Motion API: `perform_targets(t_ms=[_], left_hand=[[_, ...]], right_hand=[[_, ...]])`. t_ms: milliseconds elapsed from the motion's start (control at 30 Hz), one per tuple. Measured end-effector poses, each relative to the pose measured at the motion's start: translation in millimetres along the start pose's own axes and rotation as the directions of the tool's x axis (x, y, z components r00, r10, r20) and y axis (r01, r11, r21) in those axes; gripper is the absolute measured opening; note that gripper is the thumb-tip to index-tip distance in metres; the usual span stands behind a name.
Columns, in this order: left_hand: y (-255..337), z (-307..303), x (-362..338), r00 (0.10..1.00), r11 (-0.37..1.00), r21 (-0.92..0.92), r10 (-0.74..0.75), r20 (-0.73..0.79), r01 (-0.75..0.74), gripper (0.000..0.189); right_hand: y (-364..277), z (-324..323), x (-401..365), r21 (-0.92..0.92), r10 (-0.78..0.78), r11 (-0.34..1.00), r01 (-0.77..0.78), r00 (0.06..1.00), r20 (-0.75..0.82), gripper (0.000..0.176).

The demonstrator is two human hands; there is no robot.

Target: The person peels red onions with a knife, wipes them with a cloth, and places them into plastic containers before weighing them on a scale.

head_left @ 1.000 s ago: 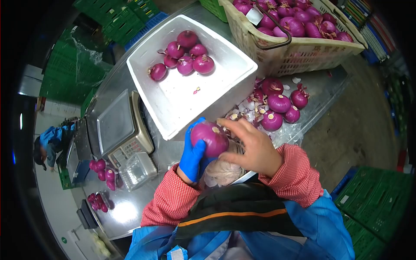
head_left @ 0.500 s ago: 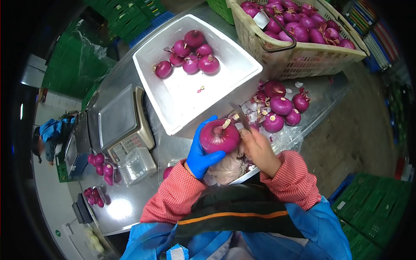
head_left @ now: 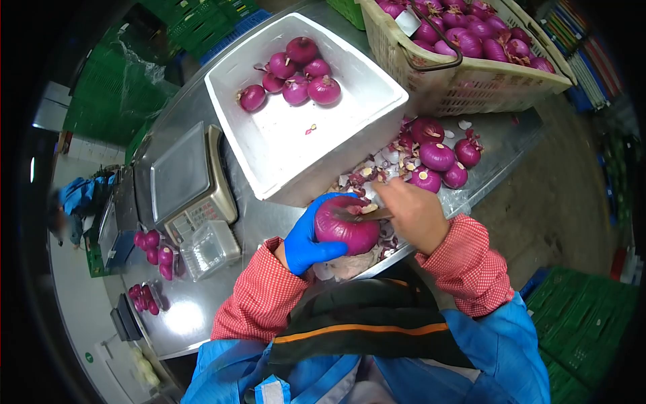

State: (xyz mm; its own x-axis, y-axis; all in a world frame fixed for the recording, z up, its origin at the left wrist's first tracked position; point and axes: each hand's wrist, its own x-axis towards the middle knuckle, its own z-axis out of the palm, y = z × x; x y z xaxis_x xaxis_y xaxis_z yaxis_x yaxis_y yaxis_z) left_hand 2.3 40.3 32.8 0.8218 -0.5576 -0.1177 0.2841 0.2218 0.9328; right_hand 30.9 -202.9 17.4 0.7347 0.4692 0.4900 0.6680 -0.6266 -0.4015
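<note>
My left hand (head_left: 311, 237), in a blue glove, is wrapped round a large purple onion (head_left: 346, 231) near the table's front edge. Bare and closed, my right hand (head_left: 412, 210) grips a knife (head_left: 374, 214), its blade lying across the top of the onion at the pale stem. The knife's handle is hidden in the fingers. Onion skins and trimmings (head_left: 389, 161) lie behind the hands, beside several whole onions (head_left: 437, 156). A pale cloth or glove (head_left: 353, 265) shows partly under the held onion.
A white foam box (head_left: 272, 155) with several onions stands behind my hands, and a cream crate (head_left: 464, 94) full of onions is at the back right. On the left are a scale (head_left: 180, 176), a clear plastic tray (head_left: 210, 249) and packed onions (head_left: 159, 254). A person (head_left: 75, 202) is far left.
The knife has swung down from upright beside the onion to lie across its top. My right hand has moved up and right, and the held onion has tilted and shifted slightly.
</note>
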Motion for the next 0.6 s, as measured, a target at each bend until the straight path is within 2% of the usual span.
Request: perform_targets(t_ms=[67,100,167,300,367,500,567,600], left_hand=[[4.9,3.9,-2.1,0.998,1.000,0.009,0.009,-0.066,-0.009,0.085],[5.1,6.4,-3.3,0.995,1.000,0.011,0.014,-0.102,-0.013,0.086],[-1.0,8.5,-2.9,0.982,0.980,0.196,0.024,-0.185,0.013,0.090],[6.4,19.3,7.2,0.960,0.840,0.541,0.112,-0.255,0.046,0.096],[7.3,23.2,8.8,0.960,0.831,0.553,0.106,-0.258,0.057,0.095],[4.9,26.6,10.2,0.957,0.813,0.579,0.122,-0.263,0.056,0.094],[-0.9,23.9,9.9,0.939,0.727,0.685,0.194,-0.285,0.058,0.095],[-4.5,22.3,9.8,0.928,0.678,0.732,0.230,-0.292,0.062,0.095]], right_hand=[[9.5,-2.1,-11.0,0.000,0.097,0.995,-0.097,0.993,0.063,0.042],[7.5,-4.5,-9.5,0.043,0.113,0.992,-0.116,0.991,0.067,0.040],[-1.3,-11.3,-7.5,0.133,0.154,0.978,-0.164,0.985,0.082,0.037],[-5.9,-6.8,-2.2,0.579,0.342,0.728,-0.368,0.926,0.158,0.034],[-9.5,-7.9,2.3,0.711,0.369,0.564,-0.421,0.898,0.239,0.034],[-8.3,-4.4,7.5,0.671,0.324,0.590,-0.449,0.893,0.312,0.031],[-4.3,0.4,4.9,0.683,0.307,0.572,-0.454,0.891,0.335,0.027],[-7.6,-0.1,4.6,0.666,0.260,0.617,-0.420,0.907,0.331,0.023]])
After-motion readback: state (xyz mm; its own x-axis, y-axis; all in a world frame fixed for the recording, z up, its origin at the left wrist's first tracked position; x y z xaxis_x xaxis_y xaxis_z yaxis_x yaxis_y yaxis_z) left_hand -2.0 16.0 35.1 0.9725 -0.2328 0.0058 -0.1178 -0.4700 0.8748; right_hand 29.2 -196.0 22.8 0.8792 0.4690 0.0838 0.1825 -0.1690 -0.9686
